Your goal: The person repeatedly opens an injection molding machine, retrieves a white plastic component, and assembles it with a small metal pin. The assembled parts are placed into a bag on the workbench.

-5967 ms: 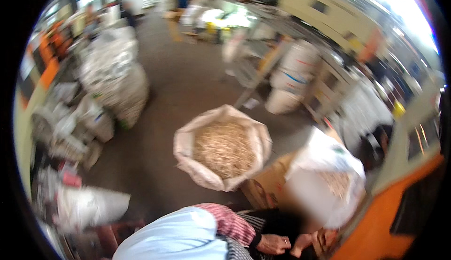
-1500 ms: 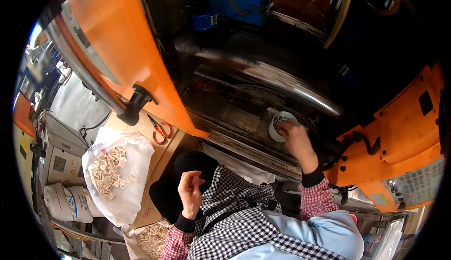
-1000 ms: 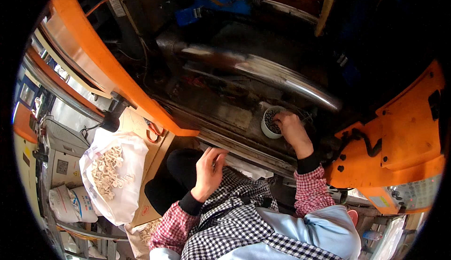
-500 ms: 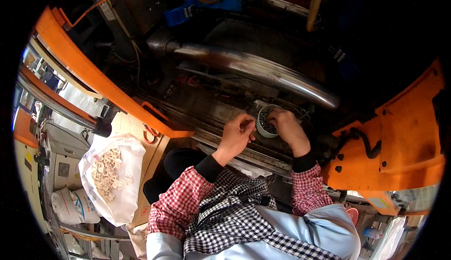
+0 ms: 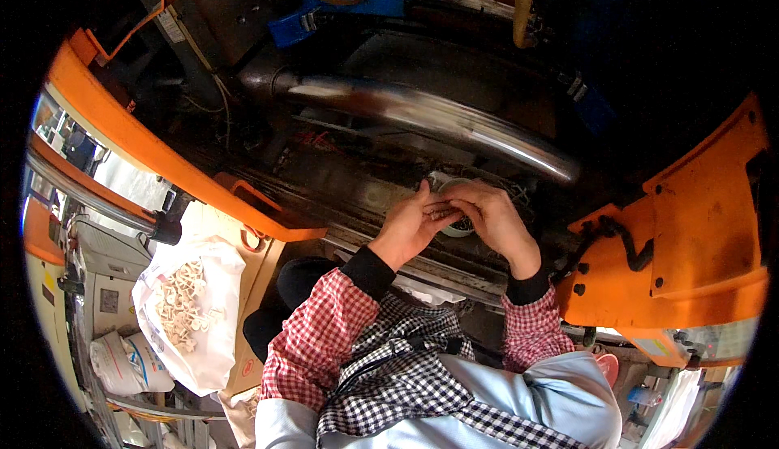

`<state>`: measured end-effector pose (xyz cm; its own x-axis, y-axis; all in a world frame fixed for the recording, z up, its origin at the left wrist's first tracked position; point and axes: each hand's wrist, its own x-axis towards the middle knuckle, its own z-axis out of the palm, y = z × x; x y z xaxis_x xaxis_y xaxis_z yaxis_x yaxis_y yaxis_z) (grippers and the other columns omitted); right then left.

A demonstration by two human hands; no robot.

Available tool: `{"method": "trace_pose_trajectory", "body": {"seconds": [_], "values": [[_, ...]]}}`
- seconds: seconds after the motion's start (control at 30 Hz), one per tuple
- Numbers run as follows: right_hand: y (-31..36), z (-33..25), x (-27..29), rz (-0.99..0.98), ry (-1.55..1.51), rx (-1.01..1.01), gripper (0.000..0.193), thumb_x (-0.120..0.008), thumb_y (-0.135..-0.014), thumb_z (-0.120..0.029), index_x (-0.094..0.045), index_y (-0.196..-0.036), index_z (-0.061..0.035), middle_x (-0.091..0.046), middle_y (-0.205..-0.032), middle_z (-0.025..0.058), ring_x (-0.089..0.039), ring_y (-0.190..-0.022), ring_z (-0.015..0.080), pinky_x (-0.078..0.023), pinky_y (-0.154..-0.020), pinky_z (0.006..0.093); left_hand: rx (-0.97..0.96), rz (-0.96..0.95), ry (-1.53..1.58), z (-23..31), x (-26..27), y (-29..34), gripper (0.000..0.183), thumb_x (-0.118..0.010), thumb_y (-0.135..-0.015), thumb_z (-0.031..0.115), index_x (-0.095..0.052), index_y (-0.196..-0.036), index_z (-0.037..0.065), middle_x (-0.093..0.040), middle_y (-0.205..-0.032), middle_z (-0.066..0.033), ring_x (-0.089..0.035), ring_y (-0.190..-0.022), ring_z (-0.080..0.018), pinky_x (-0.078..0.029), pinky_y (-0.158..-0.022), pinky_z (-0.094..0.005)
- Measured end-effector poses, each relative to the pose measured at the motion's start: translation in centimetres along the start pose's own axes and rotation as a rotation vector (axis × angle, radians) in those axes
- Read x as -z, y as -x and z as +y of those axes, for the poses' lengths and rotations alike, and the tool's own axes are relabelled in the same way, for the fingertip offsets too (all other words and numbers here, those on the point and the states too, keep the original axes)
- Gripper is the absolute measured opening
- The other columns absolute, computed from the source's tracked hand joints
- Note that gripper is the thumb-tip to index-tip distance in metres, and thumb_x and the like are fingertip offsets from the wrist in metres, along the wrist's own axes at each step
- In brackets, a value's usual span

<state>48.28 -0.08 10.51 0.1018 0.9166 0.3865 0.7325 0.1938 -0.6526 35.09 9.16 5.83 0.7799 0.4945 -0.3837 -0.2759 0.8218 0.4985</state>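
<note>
My left hand (image 5: 408, 223) and my right hand (image 5: 492, 215) meet over a small pale cup (image 5: 459, 231). Fingers of both are bent together, tips touching; whatever lies between them is too small or hidden to name. The cup holds small dark pieces, mostly covered by my right hand at this moment. It stands on a dark, grimy machine ledge, just beyond my lap. Behind it runs a thick polished metal bar (image 5: 430, 115).
On the left, a white bag (image 5: 225, 331) of cream-coloured moulded parts (image 5: 185, 299) rests on a cardboard box. Orange machine guards flank me at the left (image 5: 154, 137) and right (image 5: 704, 238). Blue machine blocks and a hose hang at the back.
My right hand has come up out of the cup of small dark pieces and moved left to join my left hand. The view has shifted slightly.
</note>
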Motion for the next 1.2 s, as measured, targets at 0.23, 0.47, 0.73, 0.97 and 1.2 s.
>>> {"method": "trace_pose_trajectory", "body": {"seconds": [0.23,0.47,0.73,0.97,1.2], "values": [[1.9,3.7,-2.2,-0.162,0.494,-0.220,0.023,-0.063,-0.069,0.000,-0.065,-0.092,-0.0001,-0.062,-0.090,0.0163,-0.060,-0.084,0.0339,-0.048,-0.073,0.0391,-0.079,-0.020,-0.054,1.8,0.3,2.6,0.053,-0.034,-0.098,0.033,-0.039,-0.118,-0.016,-0.049,-0.117,-0.0262,-0.047,-0.114,-0.0346,-0.040,-0.101,-0.0431],[1.4,3.3,-2.4,-0.164,0.506,-0.221,0.015,-0.061,-0.070,-0.003,-0.065,-0.085,0.0000,-0.061,-0.087,0.0161,-0.060,-0.083,0.0333,-0.049,-0.071,0.0404,-0.075,-0.013,-0.074,1.8,1.0,3.2,0.055,-0.035,-0.097,0.036,-0.040,-0.120,-0.014,-0.049,-0.119,-0.0268,-0.049,-0.113,-0.0347,-0.039,-0.101,-0.0419],[1.1,2.5,-1.6,-0.134,0.440,-0.245,0.012,-0.060,-0.075,-0.005,-0.063,-0.086,0.0002,-0.061,-0.089,0.0165,-0.059,-0.085,0.0346,-0.048,-0.072,0.0405,-0.081,0.012,-0.105,2.0,0.8,3.7,0.053,-0.038,-0.096,0.034,-0.040,-0.120,-0.014,-0.049,-0.119,-0.0266,-0.049,-0.113,-0.0346,-0.039,-0.102,-0.0420],[1.2,2.3,-1.0,-0.034,0.271,-0.156,0.013,-0.062,-0.077,-0.002,-0.060,-0.090,0.0008,-0.060,-0.090,0.0163,-0.058,-0.086,0.0357,-0.047,-0.072,0.0398,-0.084,0.005,-0.096,1.6,1.2,3.6,0.041,-0.044,-0.095,0.025,-0.045,-0.116,-0.011,-0.053,-0.115,-0.0227,-0.052,-0.109,-0.0315,-0.042,-0.098,-0.0400],[0.0,-1.3,-0.9,-0.029,-0.125,0.020,0.011,-0.060,-0.077,0.000,-0.057,-0.087,0.0003,-0.059,-0.084,0.0154,-0.057,-0.082,0.0349,-0.045,-0.072,0.0379,-0.195,-0.037,-0.255,0.9,0.9,3.9,0.022,-0.058,-0.089,0.013,-0.059,-0.102,-0.004,-0.062,-0.096,-0.0097,-0.059,-0.086,-0.0185,-0.048,-0.078,-0.0307]]}}
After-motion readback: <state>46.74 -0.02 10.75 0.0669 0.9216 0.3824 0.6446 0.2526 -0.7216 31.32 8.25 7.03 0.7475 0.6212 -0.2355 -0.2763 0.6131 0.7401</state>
